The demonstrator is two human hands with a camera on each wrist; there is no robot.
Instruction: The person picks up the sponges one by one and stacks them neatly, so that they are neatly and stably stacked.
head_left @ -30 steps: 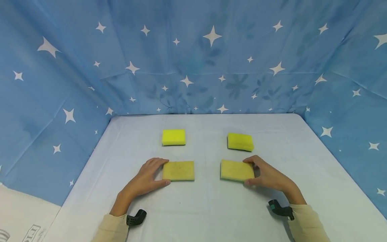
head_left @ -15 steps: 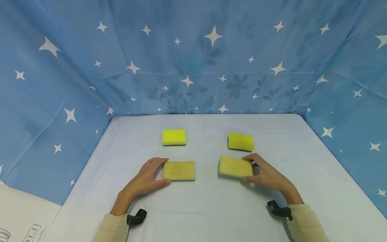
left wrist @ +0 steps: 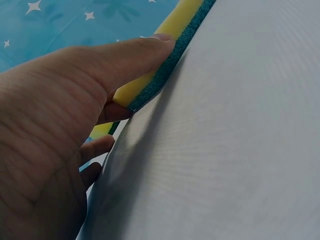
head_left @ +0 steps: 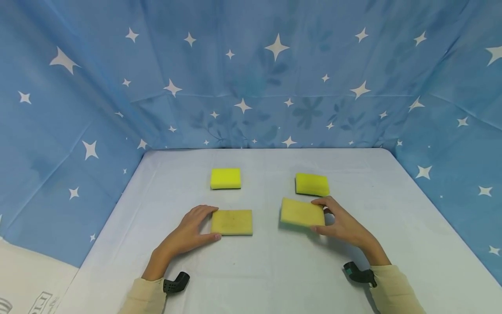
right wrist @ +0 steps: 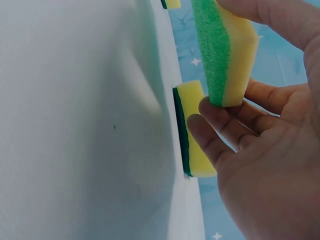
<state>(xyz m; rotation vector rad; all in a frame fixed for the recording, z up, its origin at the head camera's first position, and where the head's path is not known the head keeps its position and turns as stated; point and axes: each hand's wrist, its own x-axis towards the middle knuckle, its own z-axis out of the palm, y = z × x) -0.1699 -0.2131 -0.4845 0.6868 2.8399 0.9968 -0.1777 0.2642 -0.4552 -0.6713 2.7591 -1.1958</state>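
Note:
My left hand [head_left: 193, 229] grips the left end of a yellow sponge [head_left: 232, 222] lying on the white table, thumb on its near edge and fingers at its far edge. A dark green scouring layer [left wrist: 161, 75] lines that sponge's underside in the left wrist view. On the right, my right hand [head_left: 340, 224] pinches the right end of a second sponge [head_left: 302, 212], held slightly tilted above the table with its shadow below. The right wrist view shows this sponge's light green scouring side [right wrist: 212, 50] facing the table.
Two brighter yellow sponges lie farther back: the back-left sponge [head_left: 225, 179] and the back-right sponge [head_left: 312, 184]. The back-right one is just beyond the raised sponge. A blue star-patterned curtain [head_left: 251, 78] borders the table's back and sides.
My right hand has lifted its sponge off the table and moved it a little left and away from me. The left hand and its sponge have stayed in place.

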